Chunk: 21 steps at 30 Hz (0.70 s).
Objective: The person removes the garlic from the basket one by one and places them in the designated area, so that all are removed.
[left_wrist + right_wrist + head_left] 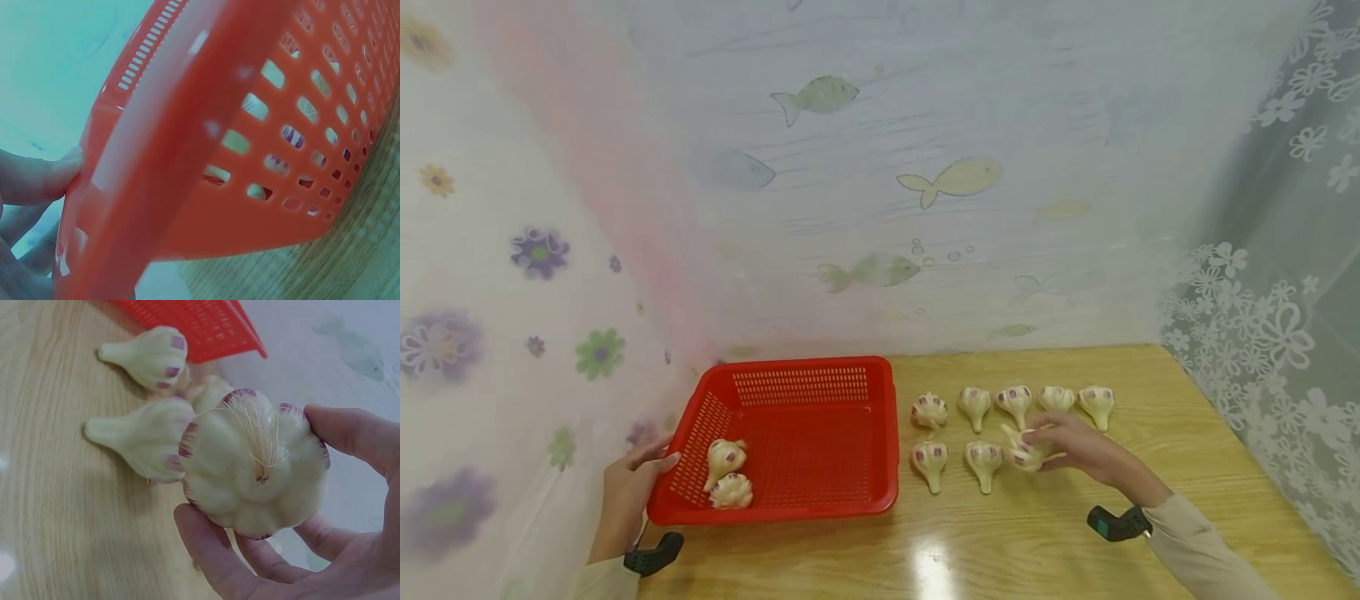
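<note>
In the head view, a rectangular red plastic basket with slotted sides [775, 514] sits at the left of a pale wood-grain tabletop [1037, 550], and the left hand [627, 487] grips its left rim, thumb over the edge. Two cream, purple-marked garlic bulbs [727, 457] lie inside at the basket's left end. To the right of the basket, five similar bulbs in a back row [1015, 402] and two bulbs in front [930, 461] rest on the tabletop, while the right hand [1071, 446] holds another cream garlic bulb [1026, 452] beside the front pair. The left wrist view shows that hand's thumb against the glossy rim, its other fingers on the outer side, and pale shapes through the holes. In the right wrist view, thumb and spread, bent fingers clasp the bulb by its sides, its tuft of thin roots facing the camera; more bulbs lie on the tabletop behind it, near the basket.
</note>
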Each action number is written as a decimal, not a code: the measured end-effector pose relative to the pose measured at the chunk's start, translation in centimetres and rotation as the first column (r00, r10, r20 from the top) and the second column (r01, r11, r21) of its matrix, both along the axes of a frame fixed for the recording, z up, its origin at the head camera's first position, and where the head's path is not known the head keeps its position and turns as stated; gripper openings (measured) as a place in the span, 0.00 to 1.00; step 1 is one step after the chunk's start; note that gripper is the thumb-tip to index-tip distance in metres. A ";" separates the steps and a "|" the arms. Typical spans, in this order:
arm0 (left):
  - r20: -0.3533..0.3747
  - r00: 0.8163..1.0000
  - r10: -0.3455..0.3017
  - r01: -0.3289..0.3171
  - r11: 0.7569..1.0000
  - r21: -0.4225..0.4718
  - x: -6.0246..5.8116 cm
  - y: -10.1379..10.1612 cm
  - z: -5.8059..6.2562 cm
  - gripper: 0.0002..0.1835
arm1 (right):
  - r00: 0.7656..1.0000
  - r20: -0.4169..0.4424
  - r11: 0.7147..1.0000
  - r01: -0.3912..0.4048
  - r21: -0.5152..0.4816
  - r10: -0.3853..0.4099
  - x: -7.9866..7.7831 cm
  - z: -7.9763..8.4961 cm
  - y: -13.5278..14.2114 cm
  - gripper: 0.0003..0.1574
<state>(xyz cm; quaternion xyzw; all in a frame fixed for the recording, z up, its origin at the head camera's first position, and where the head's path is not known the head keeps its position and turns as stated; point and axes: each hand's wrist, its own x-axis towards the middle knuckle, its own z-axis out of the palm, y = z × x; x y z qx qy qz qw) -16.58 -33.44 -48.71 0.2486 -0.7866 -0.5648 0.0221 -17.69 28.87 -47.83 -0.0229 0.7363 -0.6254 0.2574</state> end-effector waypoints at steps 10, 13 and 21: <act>-0.013 1.000 0.009 -0.009 1.000 -0.012 -0.1 0.0 0.0 0.28 | 0.999 0.030 0.999 0.041 0.011 -0.042 0.4 -1.4 0.7 0.19; -0.015 1.000 0.012 -0.012 1.000 -0.012 -0.1 0.0 0.1 0.28 | 0.998 0.039 0.999 0.048 0.011 -0.048 0.7 -1.9 0.9 0.18; -0.002 1.000 0.014 -0.014 1.000 0.005 0.0 0.2 0.1 0.29 | 0.995 0.063 0.996 0.078 0.049 -0.081 1.4 -3.5 1.3 0.19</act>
